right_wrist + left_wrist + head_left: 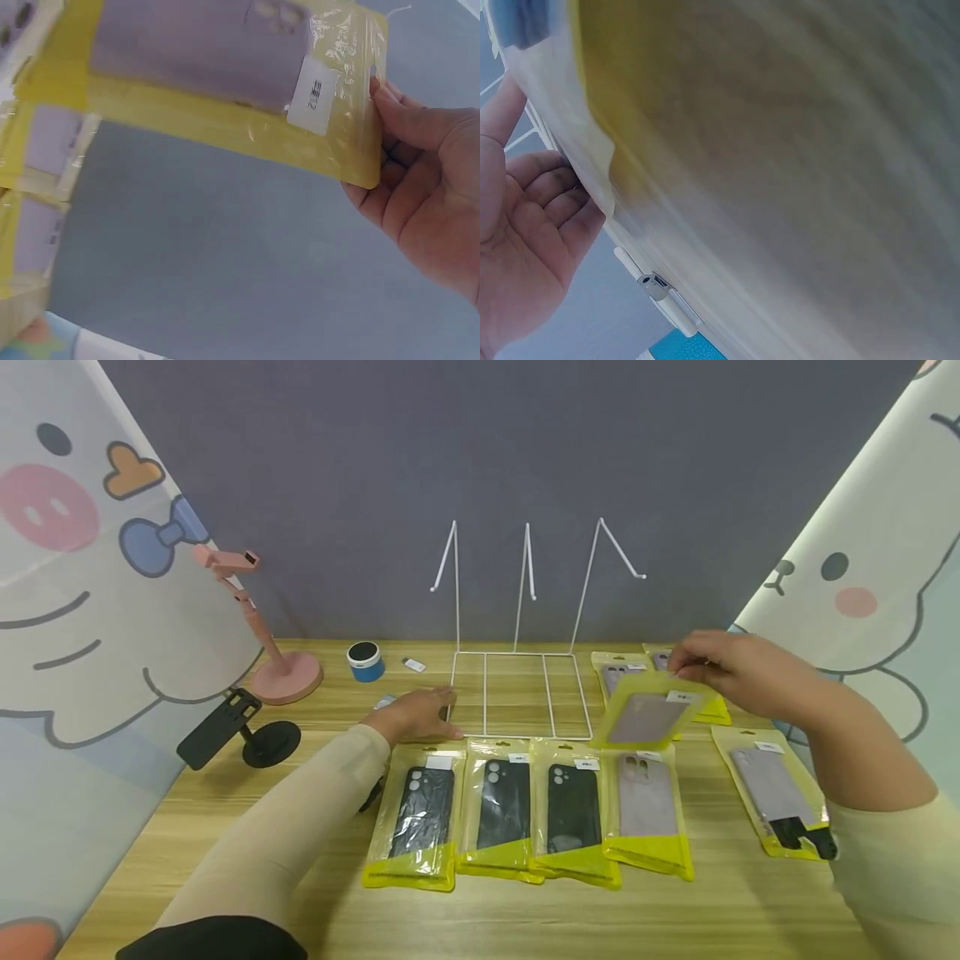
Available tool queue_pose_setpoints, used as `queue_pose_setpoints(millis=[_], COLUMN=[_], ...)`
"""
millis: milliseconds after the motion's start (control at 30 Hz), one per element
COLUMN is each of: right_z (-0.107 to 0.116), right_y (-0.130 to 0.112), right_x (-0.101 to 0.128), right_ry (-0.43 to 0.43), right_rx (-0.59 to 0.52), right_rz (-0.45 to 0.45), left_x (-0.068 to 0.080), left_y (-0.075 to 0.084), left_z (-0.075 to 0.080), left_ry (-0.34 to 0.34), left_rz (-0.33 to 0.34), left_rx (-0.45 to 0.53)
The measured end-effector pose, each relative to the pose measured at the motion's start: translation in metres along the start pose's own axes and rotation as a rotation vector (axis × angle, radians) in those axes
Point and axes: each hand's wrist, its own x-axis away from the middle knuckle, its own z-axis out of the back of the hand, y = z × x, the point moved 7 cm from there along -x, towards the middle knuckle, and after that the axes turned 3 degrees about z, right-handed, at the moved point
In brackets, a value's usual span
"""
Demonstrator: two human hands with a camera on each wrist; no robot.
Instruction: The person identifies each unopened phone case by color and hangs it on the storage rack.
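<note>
My right hand [738,672] pinches the yellow-packaged phone case [651,714] by its top edge, right of centre, while my left hand [416,714] rests flat, fingers relaxed, steadying the white wire rack [517,693].

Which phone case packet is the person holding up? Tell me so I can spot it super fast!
Start at the white wire rack standing at the back of the wooden table. Just right of its base, the right hand pinches the top edge of a yellow packet with a pale lilac phone case. It is the only packet lifted and tilted in the air; all the others lie flat.
</note>
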Motion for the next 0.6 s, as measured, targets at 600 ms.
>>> queue_pose_setpoints(millis=[600], right_z=[0.062], right_y=[0.000], right_x=[-0.064], right_ry=[0.235], right_rx=[0.091], right_rz=[-0.057], left_x=[-0.006], left_y=[-0.003], left_z=[-0.001], left_ry=[-0.010], left_rz=[-0.018], left_rx=[-0.005])
